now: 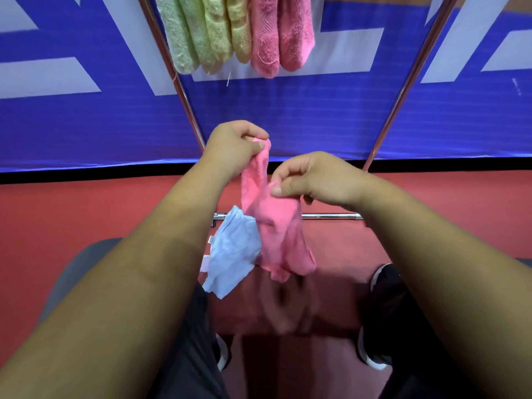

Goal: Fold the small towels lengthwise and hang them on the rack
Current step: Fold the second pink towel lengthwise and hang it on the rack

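Two pinches hold the work: L hand [234, 146] has thumb and forefinger closed on the top corner of the pink towel [276, 226], other fingers curled in; R hand [313, 180], lower and nearer, nips the towel's edge btwn thumb and forefinger, remaining fingers curled under. Towel hangs down from both grips, bunched and twisted, not spread; its lower end dangles free above the floor [86, 211]. No clean lengthwise fold shows yet (the cloth looks more like a rope than a strip); I'd judge the person is finding edges to line up. Just beside it on the L, touching it, hangs a pale blue towel [230, 254] w/ white tags [211, 239]; what holds it up I cannot tell, since its top goes behind the pink cloth. Further out, the rack [408, 79]: chrome uprights [184, 90] slanting up either side, low crossbar [331, 216] behind the pink towel; on its top part, cut by the frame edge, hang folded towels [239, 33], green through yellow to pink, side by side. So progress approx. past halfway, as a guess: several hung; pink one in hand to fold and hang; blue one waiting. Behind the rack, a blue-and-white banner [86, 125].
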Demonstrator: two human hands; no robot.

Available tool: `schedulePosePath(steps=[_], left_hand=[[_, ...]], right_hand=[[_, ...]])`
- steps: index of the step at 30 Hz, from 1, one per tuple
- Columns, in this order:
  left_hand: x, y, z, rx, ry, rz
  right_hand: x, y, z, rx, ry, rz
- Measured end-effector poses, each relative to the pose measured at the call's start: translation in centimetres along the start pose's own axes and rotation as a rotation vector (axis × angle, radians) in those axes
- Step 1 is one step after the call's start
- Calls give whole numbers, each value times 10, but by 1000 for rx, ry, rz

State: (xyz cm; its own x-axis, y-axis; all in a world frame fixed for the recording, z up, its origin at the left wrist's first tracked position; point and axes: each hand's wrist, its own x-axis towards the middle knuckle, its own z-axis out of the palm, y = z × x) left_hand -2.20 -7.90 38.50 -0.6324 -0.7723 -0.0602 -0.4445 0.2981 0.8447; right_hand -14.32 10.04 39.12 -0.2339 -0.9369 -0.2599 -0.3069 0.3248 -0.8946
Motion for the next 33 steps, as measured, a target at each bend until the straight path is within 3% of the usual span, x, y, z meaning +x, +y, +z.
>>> schedulePosePath(steps=[3,11,17,23,29,33], left_hand=[[-2,2,2,-12,-86,80],[-9,12,11,-111,-225,125],[-10,14,10,-145,-305,115],[-8,13,10,-171,-315,66],[-11,21,12,-215,-277,33],[-12,22,9,-346,-344,-31]], right_hand=[[5,9,-6,74,241,-43],[15,19,-10,13,534,-57],[14,18,-10,273,527,-72],[17,15,-12,275,616,-43],[14,12,-13,345,574,-86],[13,10,-14,338,557,-129]])
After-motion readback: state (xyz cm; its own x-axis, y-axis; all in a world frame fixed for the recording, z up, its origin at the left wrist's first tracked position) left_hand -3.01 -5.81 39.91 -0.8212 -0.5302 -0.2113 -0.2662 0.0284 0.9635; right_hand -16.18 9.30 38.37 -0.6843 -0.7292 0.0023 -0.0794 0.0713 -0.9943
